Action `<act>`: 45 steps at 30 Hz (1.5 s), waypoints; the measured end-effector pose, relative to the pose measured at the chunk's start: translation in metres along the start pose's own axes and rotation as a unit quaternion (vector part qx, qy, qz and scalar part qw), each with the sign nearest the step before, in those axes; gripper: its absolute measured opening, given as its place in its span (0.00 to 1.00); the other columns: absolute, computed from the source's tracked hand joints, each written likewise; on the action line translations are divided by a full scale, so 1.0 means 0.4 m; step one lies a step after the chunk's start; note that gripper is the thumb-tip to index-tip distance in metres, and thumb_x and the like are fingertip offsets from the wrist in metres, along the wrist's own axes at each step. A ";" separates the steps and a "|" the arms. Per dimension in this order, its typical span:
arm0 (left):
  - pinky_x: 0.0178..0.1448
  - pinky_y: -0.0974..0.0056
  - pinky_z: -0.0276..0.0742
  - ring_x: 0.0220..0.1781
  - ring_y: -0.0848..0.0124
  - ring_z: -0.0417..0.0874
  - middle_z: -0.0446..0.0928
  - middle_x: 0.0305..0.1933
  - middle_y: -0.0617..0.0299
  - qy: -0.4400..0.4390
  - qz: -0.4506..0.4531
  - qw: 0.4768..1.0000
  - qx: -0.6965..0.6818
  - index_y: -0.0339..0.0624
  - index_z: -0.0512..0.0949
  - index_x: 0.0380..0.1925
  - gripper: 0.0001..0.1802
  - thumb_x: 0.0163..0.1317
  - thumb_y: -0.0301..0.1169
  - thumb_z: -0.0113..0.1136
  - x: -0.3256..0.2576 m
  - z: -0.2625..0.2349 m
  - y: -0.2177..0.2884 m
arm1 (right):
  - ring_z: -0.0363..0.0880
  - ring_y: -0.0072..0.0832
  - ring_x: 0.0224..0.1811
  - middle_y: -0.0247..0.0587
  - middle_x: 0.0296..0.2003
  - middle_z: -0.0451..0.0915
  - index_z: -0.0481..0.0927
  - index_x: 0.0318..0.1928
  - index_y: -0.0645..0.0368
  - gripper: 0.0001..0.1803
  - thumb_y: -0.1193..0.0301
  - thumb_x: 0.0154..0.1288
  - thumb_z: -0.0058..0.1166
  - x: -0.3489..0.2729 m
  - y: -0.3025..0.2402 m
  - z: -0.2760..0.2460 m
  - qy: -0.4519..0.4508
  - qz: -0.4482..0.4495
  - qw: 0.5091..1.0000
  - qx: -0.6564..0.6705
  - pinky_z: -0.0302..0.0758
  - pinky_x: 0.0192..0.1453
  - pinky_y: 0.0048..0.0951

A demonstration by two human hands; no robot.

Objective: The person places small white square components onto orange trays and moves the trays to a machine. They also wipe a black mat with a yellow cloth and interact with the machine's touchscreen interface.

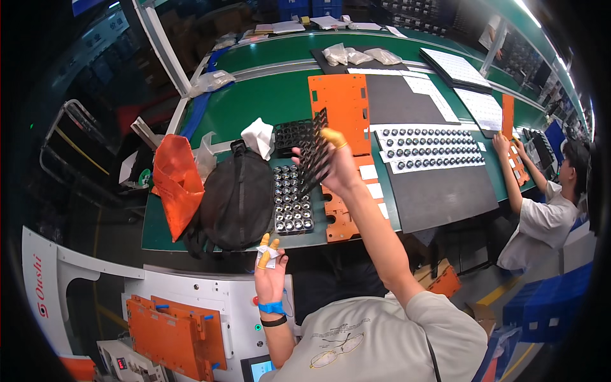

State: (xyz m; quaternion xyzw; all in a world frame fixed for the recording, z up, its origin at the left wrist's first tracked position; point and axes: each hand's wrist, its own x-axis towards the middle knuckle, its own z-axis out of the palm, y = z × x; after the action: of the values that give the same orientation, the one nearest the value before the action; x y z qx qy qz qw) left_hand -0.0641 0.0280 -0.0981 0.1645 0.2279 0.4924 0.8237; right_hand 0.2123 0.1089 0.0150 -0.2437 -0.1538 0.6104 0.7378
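Observation:
My right hand (339, 169), with a yellow finger cover, grips a thin black perforated tray (314, 149) tilted up above the table. Below it lies a black tray of round shiny lens-like parts (294, 207), set in rows. Lower down, off the table's front edge, my left hand (272, 274) has yellow covers on several fingers. Those fingers close on a small white piece (268, 256), perhaps folded paper or cloth. Behind the raised tray sits another black compartment tray (291, 135). An orange plate with slots (340, 105) lies to its right.
A black backpack (238, 197) and an orange bag (176, 181) sit at the left, near a crumpled white wad (258, 137). White strips with rows of round black parts (429, 148) lie right. A co-worker (547, 210) handles orange plates farther right. Behind me stands a white machine (191, 286).

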 end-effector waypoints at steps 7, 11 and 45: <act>0.55 0.61 0.72 0.50 0.65 0.76 0.73 0.59 0.54 -0.014 -0.010 1.000 -0.009 0.40 0.65 0.67 0.28 0.68 0.33 0.55 0.037 -0.002 -0.010 | 0.74 0.53 0.61 0.55 0.57 0.72 0.68 0.64 0.62 0.36 0.44 0.71 0.46 0.022 -0.104 0.084 -0.198 0.070 0.974 0.081 0.77 0.60 0.56; 0.56 0.59 0.75 0.52 0.63 0.77 0.75 0.57 0.56 -0.001 0.002 1.000 -0.028 0.39 0.68 0.64 0.24 0.68 0.32 0.55 0.032 -0.022 -0.006 | 0.69 0.42 0.65 0.49 0.67 0.59 0.31 0.76 0.51 0.52 0.56 0.69 0.56 0.192 -0.081 0.157 -0.122 -0.079 0.965 -0.218 0.74 0.62 0.49; 0.62 0.57 0.75 0.63 0.53 0.75 0.72 0.63 0.48 -0.010 0.026 0.999 0.030 0.38 0.64 0.67 0.28 0.69 0.32 0.54 0.084 0.005 0.026 | 0.59 0.46 0.72 0.58 0.71 0.57 0.33 0.77 0.55 0.77 0.62 0.35 0.80 0.508 -0.038 -0.012 -0.192 0.232 0.078 -0.950 0.67 0.68 0.40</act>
State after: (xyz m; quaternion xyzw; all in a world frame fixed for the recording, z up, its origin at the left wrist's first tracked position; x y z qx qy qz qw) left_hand -0.0568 0.0626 -0.0985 0.2001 0.2300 0.5051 0.8074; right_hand 0.2694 0.3044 0.0051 -0.6385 -0.6775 0.1189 -0.3454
